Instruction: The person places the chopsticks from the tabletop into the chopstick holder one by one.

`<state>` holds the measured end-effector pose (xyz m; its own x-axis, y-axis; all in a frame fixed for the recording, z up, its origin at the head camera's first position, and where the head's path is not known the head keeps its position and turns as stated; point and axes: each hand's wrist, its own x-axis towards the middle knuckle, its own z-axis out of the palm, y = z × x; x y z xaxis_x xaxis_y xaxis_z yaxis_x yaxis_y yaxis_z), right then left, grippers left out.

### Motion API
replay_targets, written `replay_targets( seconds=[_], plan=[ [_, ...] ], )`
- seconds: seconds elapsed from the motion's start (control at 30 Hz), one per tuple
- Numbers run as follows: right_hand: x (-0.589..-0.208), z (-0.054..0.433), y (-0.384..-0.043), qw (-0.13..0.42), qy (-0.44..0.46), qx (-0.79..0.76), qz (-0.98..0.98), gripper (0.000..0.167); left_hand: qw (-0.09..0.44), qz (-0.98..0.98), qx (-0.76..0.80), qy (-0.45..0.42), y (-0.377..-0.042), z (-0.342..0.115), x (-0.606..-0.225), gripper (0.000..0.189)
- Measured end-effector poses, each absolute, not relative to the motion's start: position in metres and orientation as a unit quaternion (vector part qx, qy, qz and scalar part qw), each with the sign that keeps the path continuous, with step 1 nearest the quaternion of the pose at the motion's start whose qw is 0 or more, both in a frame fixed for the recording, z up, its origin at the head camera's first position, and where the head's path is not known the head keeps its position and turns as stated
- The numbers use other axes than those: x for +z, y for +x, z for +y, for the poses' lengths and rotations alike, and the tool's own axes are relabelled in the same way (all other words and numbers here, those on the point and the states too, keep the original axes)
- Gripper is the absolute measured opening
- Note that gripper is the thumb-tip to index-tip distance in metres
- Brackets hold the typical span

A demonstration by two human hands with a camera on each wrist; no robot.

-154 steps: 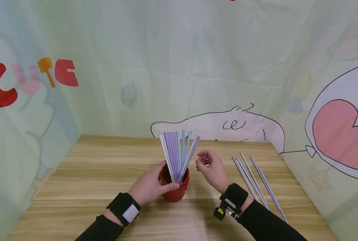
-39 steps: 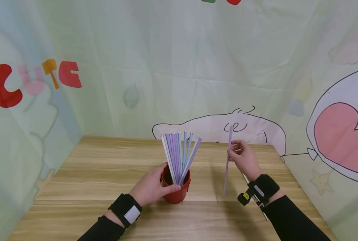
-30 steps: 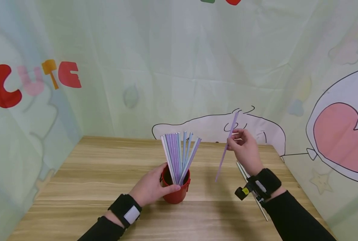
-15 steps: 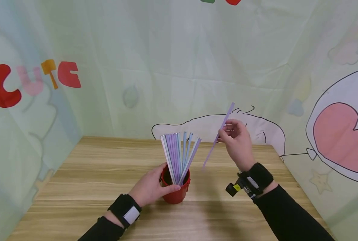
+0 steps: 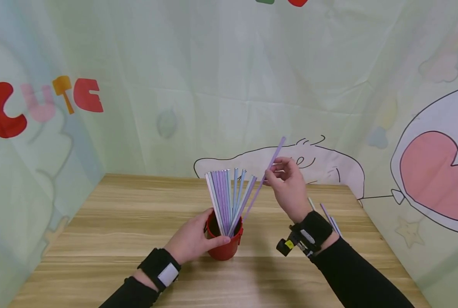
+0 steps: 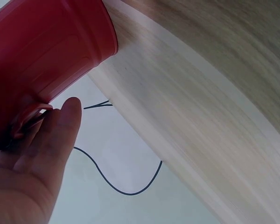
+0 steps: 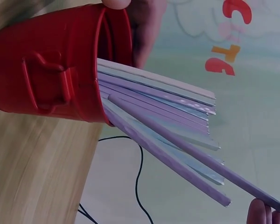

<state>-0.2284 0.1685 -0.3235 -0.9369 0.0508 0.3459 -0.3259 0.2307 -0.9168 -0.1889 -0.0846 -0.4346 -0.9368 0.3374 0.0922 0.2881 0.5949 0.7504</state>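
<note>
A small red bucket (image 5: 223, 252) stands on the table with several purple, blue and pale straws (image 5: 222, 196) fanned out of its mouth. My left hand (image 5: 192, 237) holds it from the left side, thumb at the near rim and fingers around the back. Between thumb and fingertips, my right hand (image 5: 288, 188) pinches one purple straw (image 5: 277, 149) near its upper part. That straw slants down to the left, and in the right wrist view its lower end overlaps the straws at the bucket's mouth. A side handle (image 7: 46, 84) shows on the bucket's wall.
Loose straws (image 5: 324, 209) lie on the wooden table (image 5: 136, 205) to the right, partly hidden behind the right forearm. Behind the table's far edge hangs a pale printed curtain (image 5: 221, 85).
My right hand, bare of straws 5.1 s ago, has picked up a purple straw from the right, raised and tilted it, and carried it left to the bucket. The left hand has stayed put.
</note>
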Motion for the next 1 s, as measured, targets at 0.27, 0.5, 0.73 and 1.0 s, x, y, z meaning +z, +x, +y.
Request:
replay_targets(
  seconds=[0.27, 0.5, 0.73, 1.0],
  plan=[
    [-0.334, 0.161, -0.230, 0.146, 0.090, 0.619, -0.767, 0.033, 0.040, 0.891, 0.419, 0.170, -0.189, -0.085, -0.434, 0.098],
    [-0.342, 0.158, -0.228, 0.137, 0.087, 0.617, -0.770, 0.032, 0.036, 0.891, 0.417, 0.174, -0.190, -0.084, -0.433, 0.097],
    [-0.354, 0.155, -0.226, 0.121, 0.081, 0.612, -0.777, 0.033, 0.033, 0.890, 0.418, 0.179, -0.190, -0.084, -0.433, 0.097],
    [-0.366, 0.150, -0.221, 0.099, 0.074, 0.610, -0.783, 0.032, 0.035, 0.889, 0.420, 0.179, -0.190, -0.084, -0.433, 0.098]
  ],
)
